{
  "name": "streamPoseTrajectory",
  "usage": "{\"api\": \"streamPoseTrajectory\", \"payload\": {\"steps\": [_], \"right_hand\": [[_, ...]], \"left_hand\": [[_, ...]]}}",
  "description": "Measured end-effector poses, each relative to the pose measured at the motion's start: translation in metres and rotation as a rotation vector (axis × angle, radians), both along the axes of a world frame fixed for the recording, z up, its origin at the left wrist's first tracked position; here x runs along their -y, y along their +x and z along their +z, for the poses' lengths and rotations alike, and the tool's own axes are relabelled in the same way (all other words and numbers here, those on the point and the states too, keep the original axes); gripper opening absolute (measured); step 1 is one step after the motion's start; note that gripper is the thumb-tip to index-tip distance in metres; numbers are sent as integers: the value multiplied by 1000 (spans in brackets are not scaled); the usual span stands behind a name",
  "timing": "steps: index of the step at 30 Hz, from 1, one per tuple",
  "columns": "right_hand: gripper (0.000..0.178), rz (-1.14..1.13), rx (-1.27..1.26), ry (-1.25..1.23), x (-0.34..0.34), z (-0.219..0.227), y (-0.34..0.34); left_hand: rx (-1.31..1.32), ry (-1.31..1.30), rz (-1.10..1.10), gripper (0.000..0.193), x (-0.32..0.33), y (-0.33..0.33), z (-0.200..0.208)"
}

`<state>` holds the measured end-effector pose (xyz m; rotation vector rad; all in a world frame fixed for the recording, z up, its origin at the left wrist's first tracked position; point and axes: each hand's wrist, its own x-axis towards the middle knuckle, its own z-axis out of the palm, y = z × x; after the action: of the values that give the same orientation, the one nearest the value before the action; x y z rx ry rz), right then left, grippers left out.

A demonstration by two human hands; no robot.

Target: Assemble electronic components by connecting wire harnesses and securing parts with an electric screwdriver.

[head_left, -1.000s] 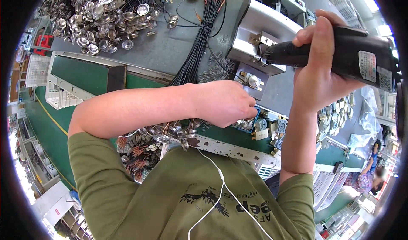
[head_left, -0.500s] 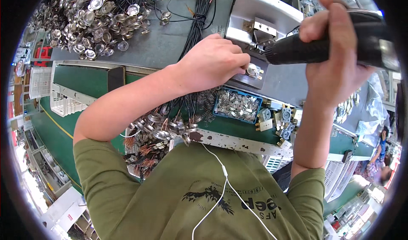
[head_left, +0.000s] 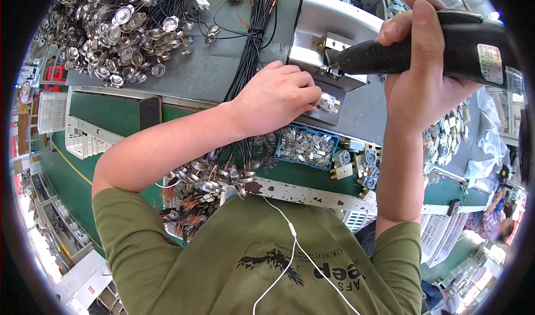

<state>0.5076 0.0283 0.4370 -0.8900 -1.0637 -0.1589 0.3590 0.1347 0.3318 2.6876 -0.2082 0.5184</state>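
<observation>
My left hand [head_left: 281, 96] has its fingers curled together at the left edge of a small round metal part with flat terminals [head_left: 329, 102], which sits on a dark metal block [head_left: 332, 117]. Whatever the fingertips pinch is hidden behind the hand. My right hand [head_left: 426, 72] wraps round a black electric screwdriver [head_left: 384, 57], thumb along its upper side. The tool lies nearly level, its narrow end pointing left at a small metal fixture [head_left: 338, 43] just beyond the block. The exact tip is hard to make out.
A large heap of round metal parts with black wires [head_left: 120, 42] covers the bench's left. A bundle of black wires [head_left: 253, 44] runs beside my left hand. Nearer stand a blue tray of small metal pieces [head_left: 306, 146] and several white-and-grey blocks [head_left: 356, 164].
The electric screwdriver has moved left and slightly up, its narrow end now closer to the fixture. My left hand stays at the round part. The whole view has shifted slightly.
</observation>
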Motion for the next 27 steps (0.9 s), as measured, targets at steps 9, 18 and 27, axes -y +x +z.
{"api": "streamPoseTrajectory", "payload": {"steps": [9, 18, 27], "right_hand": [[11, 122, 52, -133, 0, -3, 9], [30, -145, -272, -213, -28, 20, -32], [13, -237, -347, -433, 16, 22, -61]], "left_hand": [[2, -12, 13, 16, 0, 0, -2], [40, -109, -2, 10, -4, -1, -10], [120, -127, -82, 13, -11, 3, -16]]}}
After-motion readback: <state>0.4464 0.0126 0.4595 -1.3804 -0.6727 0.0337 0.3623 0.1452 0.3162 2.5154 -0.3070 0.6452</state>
